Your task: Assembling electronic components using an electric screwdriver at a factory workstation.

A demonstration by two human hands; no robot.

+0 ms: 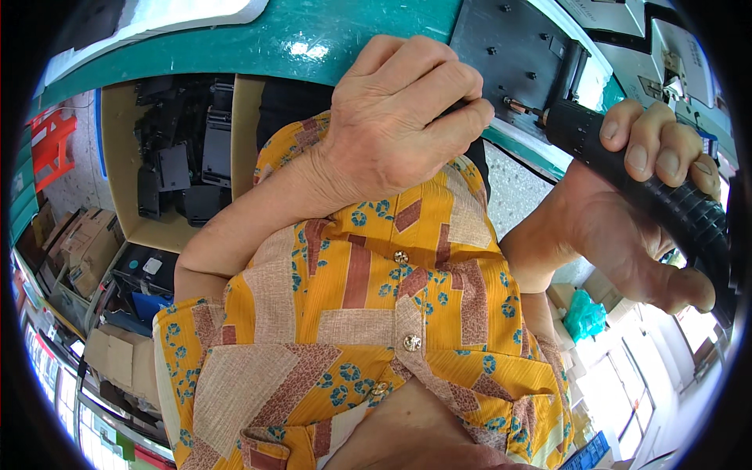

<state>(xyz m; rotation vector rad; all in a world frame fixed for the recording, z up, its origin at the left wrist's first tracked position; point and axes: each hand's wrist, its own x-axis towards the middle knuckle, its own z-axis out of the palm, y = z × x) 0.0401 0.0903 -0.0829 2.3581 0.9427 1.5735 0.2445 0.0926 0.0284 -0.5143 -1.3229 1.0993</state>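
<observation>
Black power screwdriver (578, 129): right hand (615, 223) is gripping it, long axis slanting up-left, tip pointing toward black panel (513, 47) at green bench (337, 39); left hand (403, 117), nearer panel, is curling; pinch untellable.

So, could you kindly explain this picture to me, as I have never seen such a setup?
There is no machine arm here, just a person's two bare hands. A wide fisheye camera on the head looks down, so edges bend and the person's own patterned shirt shows. On the green workbench lies a flat black panel with small raised posts. The right hand holds a black electric screwdriver, its bit over the panel. The left hand has its fingers curled beside the panel; what they pinch, if anything, is hidden.
</observation>
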